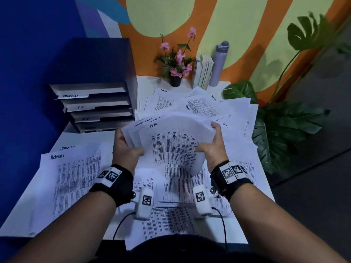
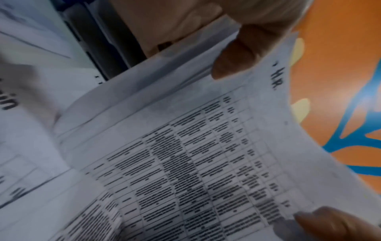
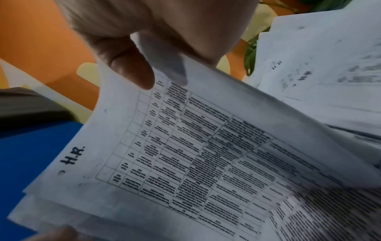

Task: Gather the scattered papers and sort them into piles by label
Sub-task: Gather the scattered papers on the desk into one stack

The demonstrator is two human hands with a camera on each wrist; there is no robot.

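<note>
Both hands hold up a bowed stack of printed sheets above the desk; the top sheet is marked "H.R.". My left hand grips its left edge, thumb on top. My right hand grips the right edge, thumb on the top sheet. More sheets lie scattered: an "Admin" sheet at the front left, a pile under the held stack, and a fan of sheets at the back marked "ADMIN", "H.R." and "TASK LIST".
A dark tiered file tray with tabs "TASKLIST" and "IT" stands at the back left. A pot of pink flowers, some books and a grey bottle line the wall. A leafy plant crowds the desk's right edge.
</note>
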